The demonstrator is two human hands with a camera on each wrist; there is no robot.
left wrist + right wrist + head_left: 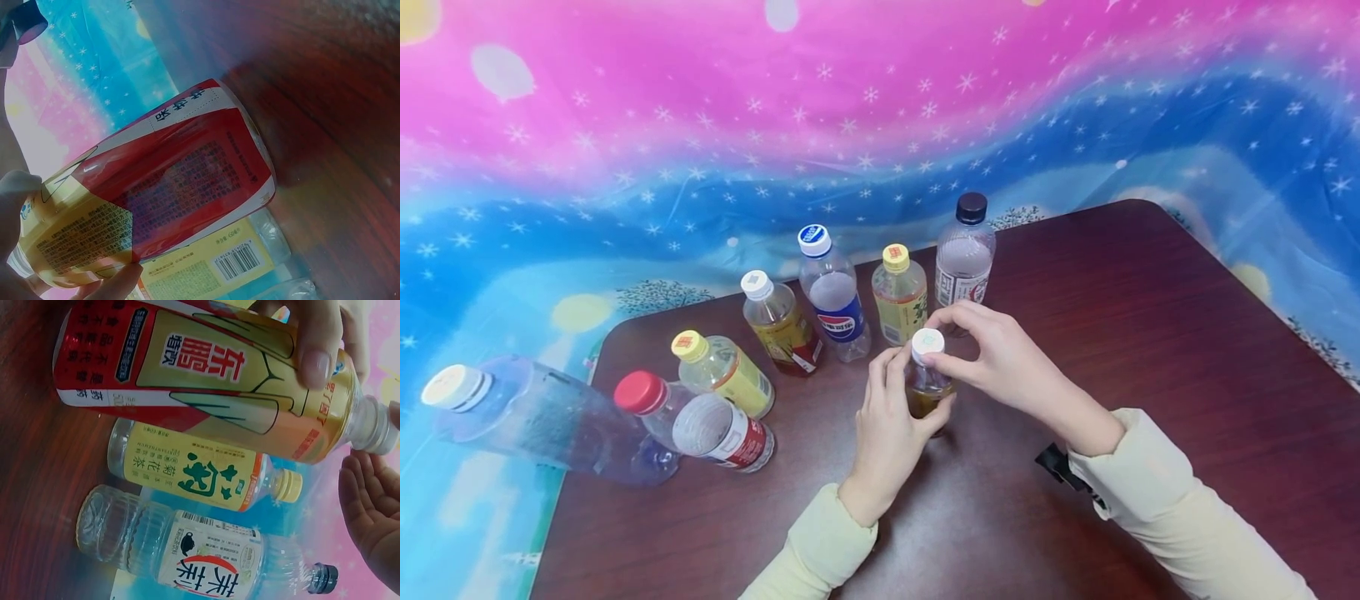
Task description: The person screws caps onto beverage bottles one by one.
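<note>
A drink bottle with a red and gold label (212,381) and a white cap (928,343) stands in front of me. My left hand (891,425) grips the bottle round its upper part, thumb on one side and fingers on the other. From the right, my right hand (1007,358) pinches the white cap between thumb and fingers. In the left wrist view the bottle's printed side (181,181) fills the middle. Close behind it stand a yellow-capped tea bottle (898,292) and a clear bottle with a black cap (966,258).
To the left stand a Pepsi bottle (835,292), a white-capped bottle (784,325), another yellow-capped bottle (730,375), a red-capped bottle (715,429) and a large bluish bottle (565,421). They line the far and left edges of the brown table (1150,333). A patterned cloth (850,100) hangs behind.
</note>
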